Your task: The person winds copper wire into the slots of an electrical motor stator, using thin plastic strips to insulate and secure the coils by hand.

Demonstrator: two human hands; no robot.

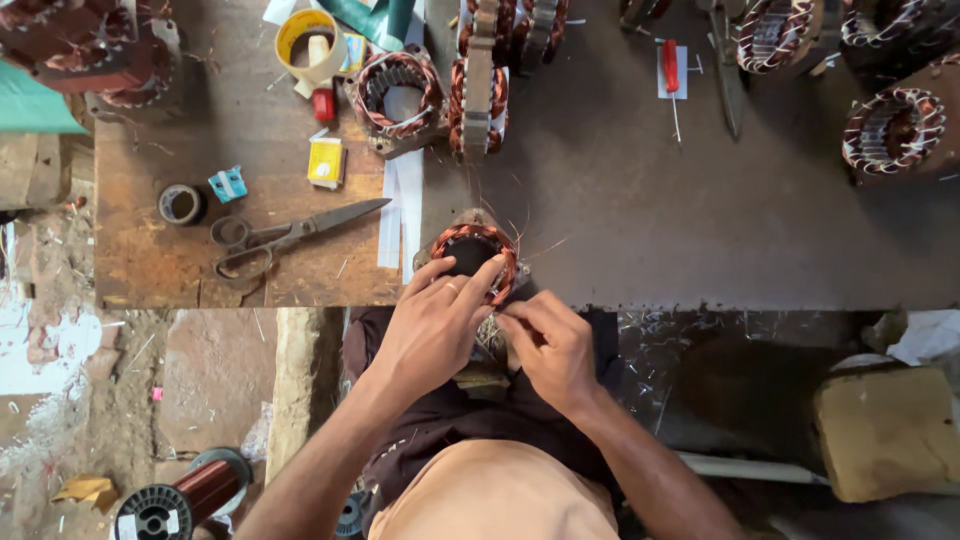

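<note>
Left hand (432,325) fingers (480,280) spread, curled over near rim of copper-wound stator (473,258), gripping it at bench edge (700,300). Right hand (548,345) just right of stator, fingertips (508,322) pinched together at its lower winding; what they pinch too small to tell. Loose copper wire ends stick out around stator. Left of stator: white paper strips (402,210), then scissors (290,235), tape roll (180,203). Beyond stator: more wound stators (400,95), red screwdriver (671,68). Wire spool (185,495) on floor, well left of stator.

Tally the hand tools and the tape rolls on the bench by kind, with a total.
Scissors: 1
Red-handled screwdriver: 1
Tape rolls: 2, a yellow roll and a small dark roll
Total: 4
</note>
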